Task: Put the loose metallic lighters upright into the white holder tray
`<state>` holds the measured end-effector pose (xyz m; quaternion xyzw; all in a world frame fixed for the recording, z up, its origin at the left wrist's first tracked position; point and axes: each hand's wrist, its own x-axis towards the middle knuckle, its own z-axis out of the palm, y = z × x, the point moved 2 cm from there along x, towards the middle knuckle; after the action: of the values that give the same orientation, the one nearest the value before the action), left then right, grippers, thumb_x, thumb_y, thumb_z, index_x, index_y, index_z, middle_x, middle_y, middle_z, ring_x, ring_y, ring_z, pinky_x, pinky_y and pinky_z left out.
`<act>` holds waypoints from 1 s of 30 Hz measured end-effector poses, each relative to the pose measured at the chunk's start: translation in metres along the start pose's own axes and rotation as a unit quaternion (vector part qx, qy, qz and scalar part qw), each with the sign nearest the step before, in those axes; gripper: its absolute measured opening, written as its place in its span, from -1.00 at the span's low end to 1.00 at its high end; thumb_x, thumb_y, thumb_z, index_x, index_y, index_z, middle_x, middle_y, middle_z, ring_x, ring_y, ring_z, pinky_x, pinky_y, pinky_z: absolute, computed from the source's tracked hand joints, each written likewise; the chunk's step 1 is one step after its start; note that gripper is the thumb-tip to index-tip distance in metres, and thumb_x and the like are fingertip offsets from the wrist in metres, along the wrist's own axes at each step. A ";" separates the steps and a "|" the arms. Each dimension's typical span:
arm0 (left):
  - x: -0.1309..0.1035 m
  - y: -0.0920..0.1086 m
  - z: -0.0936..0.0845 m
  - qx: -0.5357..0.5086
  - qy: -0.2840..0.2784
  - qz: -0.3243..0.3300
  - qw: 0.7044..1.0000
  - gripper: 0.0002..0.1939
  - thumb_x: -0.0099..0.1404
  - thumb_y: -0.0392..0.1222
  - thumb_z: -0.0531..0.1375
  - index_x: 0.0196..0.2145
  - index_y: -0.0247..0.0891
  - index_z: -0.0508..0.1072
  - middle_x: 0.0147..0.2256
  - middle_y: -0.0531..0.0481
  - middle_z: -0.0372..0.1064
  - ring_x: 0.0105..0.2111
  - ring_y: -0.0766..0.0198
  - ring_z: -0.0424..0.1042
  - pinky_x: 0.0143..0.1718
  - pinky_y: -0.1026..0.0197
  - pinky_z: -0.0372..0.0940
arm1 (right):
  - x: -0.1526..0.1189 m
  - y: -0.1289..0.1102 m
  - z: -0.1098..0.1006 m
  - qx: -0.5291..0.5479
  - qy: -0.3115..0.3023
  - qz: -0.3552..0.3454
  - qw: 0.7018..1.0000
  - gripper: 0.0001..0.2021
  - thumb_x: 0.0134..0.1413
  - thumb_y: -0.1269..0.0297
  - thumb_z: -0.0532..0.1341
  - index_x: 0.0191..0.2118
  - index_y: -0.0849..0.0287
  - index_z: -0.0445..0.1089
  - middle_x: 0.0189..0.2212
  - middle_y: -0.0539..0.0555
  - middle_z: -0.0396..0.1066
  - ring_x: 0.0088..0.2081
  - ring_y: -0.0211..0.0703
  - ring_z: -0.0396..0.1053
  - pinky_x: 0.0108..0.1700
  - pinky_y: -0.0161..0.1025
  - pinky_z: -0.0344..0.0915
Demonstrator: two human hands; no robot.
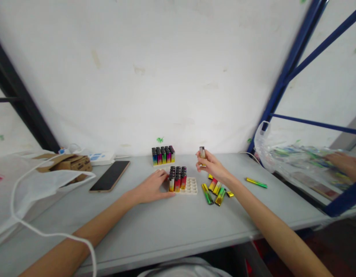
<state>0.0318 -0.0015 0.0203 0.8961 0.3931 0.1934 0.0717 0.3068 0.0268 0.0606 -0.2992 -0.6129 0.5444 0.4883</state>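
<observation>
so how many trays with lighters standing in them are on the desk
2: the back tray near the wall, and the front tray, part-filled, beside the left hand.

Fingertips of the left hand (155, 186) partly hidden behind the near block of lighters (178, 179); lower part of the held lighter (202, 151) covered by fingers of the right hand (211, 166). Loose pieces (217, 188) overlap, concealing parts of one another. Far right: contents of the clear plastic (305, 156) blurred, not identifiable; a further hand (343, 163) blurred, its arm cut off by the right edge. Left: white bag (10, 192) and its red print truncated by the left edge. Both near forearms cropped below.
</observation>
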 end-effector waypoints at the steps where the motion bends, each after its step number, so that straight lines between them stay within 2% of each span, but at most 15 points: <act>1: 0.000 0.000 0.000 -0.001 -0.001 0.001 1.000 -0.38 0.26 0.38 0.26 -0.10 -0.28 0.48 -0.06 -0.24 0.42 -0.04 -0.09 0.43 0.10 -0.11 0.37 | 0.004 0.004 0.008 0.028 0.004 0.005 1.000 -0.68 0.06 0.08 0.38 -0.20 0.08 0.29 -0.44 -0.15 0.24 -0.53 -0.36 0.25 -0.45 -0.35 0.27; 4: 0.000 0.001 0.000 -0.002 -0.005 0.001 1.000 -0.37 0.26 0.37 0.26 -0.09 -0.30 0.48 -0.07 -0.25 0.42 -0.04 -0.11 0.42 0.10 -0.13 0.36 | 0.005 0.018 0.023 0.054 -0.007 0.055 0.997 -0.66 0.03 0.07 0.34 -0.23 0.06 0.20 -0.54 -0.22 0.10 -0.64 -0.44 -0.12 -0.59 -0.43 -0.12; 6: 0.001 0.001 0.000 0.001 -0.008 0.001 1.000 -0.36 0.27 0.37 0.27 -0.07 -0.31 0.47 -0.06 -0.24 0.41 -0.04 -0.11 0.42 0.10 -0.12 0.35 | -0.001 0.024 0.027 0.042 -0.004 0.095 0.995 -0.65 0.05 -0.01 0.32 -0.24 0.06 0.20 -0.58 -0.24 0.00 -0.64 -0.42 -0.24 -0.59 -0.42 -0.27; 8: 0.001 0.001 0.000 0.004 -0.012 0.001 1.000 -0.35 0.27 0.37 0.26 -0.05 -0.31 0.46 -0.06 -0.23 0.41 -0.03 -0.10 0.41 0.10 -0.10 0.34 | -0.008 0.029 0.028 0.033 0.002 0.129 0.991 -0.57 0.09 -0.20 0.24 -0.33 0.07 0.18 -0.60 -0.23 -0.11 -0.63 -0.39 -0.30 -0.60 -0.39 -0.34; 10: 0.001 0.002 -0.001 0.007 -0.015 -0.001 1.000 -0.36 0.28 0.37 0.26 -0.06 -0.31 0.46 -0.07 -0.22 0.40 -0.04 -0.10 0.42 0.08 -0.08 0.34 | -0.012 0.034 0.028 0.018 0.010 0.142 0.990 -0.43 0.13 -0.38 0.11 -0.46 0.07 0.10 -0.63 -0.21 -0.17 -0.63 -0.38 -0.32 -0.60 -0.35 -0.36; 12: 0.001 0.002 -0.001 0.006 -0.017 -0.003 1.000 -0.37 0.28 0.36 0.26 -0.06 -0.31 0.46 -0.09 -0.21 0.40 -0.05 -0.08 0.42 0.07 -0.06 0.35 | -0.013 0.039 0.028 -0.009 0.028 0.126 0.992 -0.37 0.17 -0.41 0.04 -0.56 0.06 0.02 -0.66 -0.19 -0.20 -0.64 -0.37 -0.30 -0.61 -0.33 -0.33; 17: 0.001 0.004 -0.003 -0.005 -0.011 -0.004 1.000 -0.42 0.28 0.33 0.27 -0.07 -0.27 0.46 -0.08 -0.17 0.41 -0.04 -0.07 0.42 0.05 -0.04 0.35 | -0.013 0.051 0.035 -0.056 0.059 0.112 0.990 -0.44 0.24 -0.22 0.02 -0.63 0.03 -0.04 -0.72 -0.15 -0.21 -0.69 -0.34 -0.24 -0.64 -0.29 -0.26; 21: 0.001 0.005 -0.004 -0.005 -0.013 -0.006 1.000 -0.41 0.28 0.35 0.26 -0.09 -0.27 0.47 -0.09 -0.18 0.41 -0.05 -0.08 0.42 0.05 -0.06 0.35 | -0.013 0.051 0.038 -0.081 0.062 0.109 0.989 -0.46 0.24 -0.20 -0.01 -0.63 0.03 -0.03 -0.73 -0.14 -0.18 -0.70 -0.33 -0.20 -0.64 -0.30 -0.23; 26: 0.001 0.005 -0.004 -0.010 -0.015 -0.018 1.000 -0.40 0.25 0.34 0.28 -0.08 -0.29 0.48 -0.08 -0.21 0.42 -0.03 -0.12 0.42 0.08 -0.08 0.34 | -0.012 0.046 0.036 -0.032 0.060 0.120 0.991 -0.45 0.23 -0.23 -0.01 -0.63 0.03 -0.06 -0.72 -0.17 -0.22 -0.68 -0.35 -0.26 -0.64 -0.32 -0.27; 30: 0.001 0.004 -0.003 -0.006 -0.015 -0.015 1.000 -0.39 0.25 0.36 0.27 -0.09 -0.29 0.48 -0.08 -0.21 0.42 -0.04 -0.11 0.42 0.07 -0.08 0.35 | -0.012 0.043 0.035 -0.040 0.059 0.097 0.993 -0.49 0.23 -0.13 -0.01 -0.65 0.03 -0.07 -0.75 -0.13 -0.18 -0.70 -0.34 -0.24 -0.65 -0.30 -0.25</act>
<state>0.0339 -0.0030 0.0245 0.8923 0.4044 0.1815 0.0859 0.2720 0.0126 0.0178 -0.4081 -0.5723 0.5458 0.4561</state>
